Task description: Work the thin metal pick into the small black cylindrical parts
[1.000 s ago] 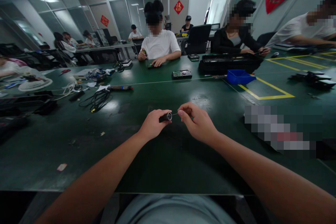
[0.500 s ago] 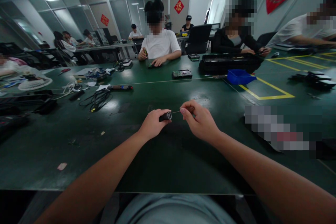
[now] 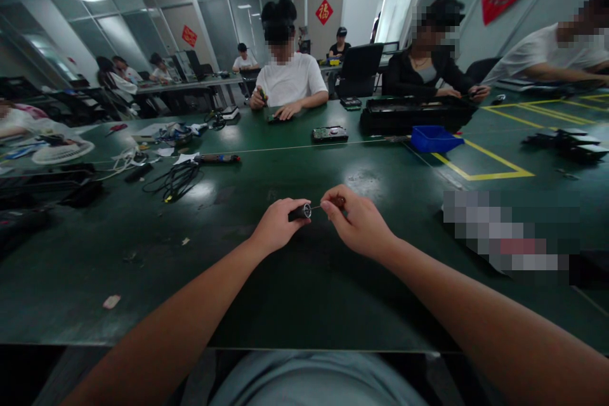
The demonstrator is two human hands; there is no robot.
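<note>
- Two bare hands meet over the green counter point(image 3: 285, 304), about midway along its near edge and some way in from it: the left hand point(image 3: 275, 225) and the right hand point(image 3: 359, 221).
- The left fingers wrap around a short black tube point(image 3: 299, 211); its pale-rimmed end sticks out of the grip and faces right, turned a little toward the near edge.
- The right fingers pinch a thin screwdriver point(image 3: 339, 202), its brown handle showing among them and its slim shaft showing between the two hands.
- The tube and the shaft lie nearly in line, both long axes running roughly along the counter's near edge. The rimmed end is just left of the right fingertips, the shaft spanning the narrow gap. Whether the tip is inside that end or only in front of it, I cannot tell. The left hand is nearer the tube, since it holds it.
- Against the frame half a second ago, the right hand sits slightly further left and less shaft shows; the left hand and tube have hardly moved.
- Toward the counter's left, a paper scrap point(image 3: 111, 302) lies near the near edge, a coiled black cable point(image 3: 174, 183) further in. A hard drive point(image 3: 330, 134) and a blue bin point(image 3: 435, 141) lie toward the far edge.
</note>
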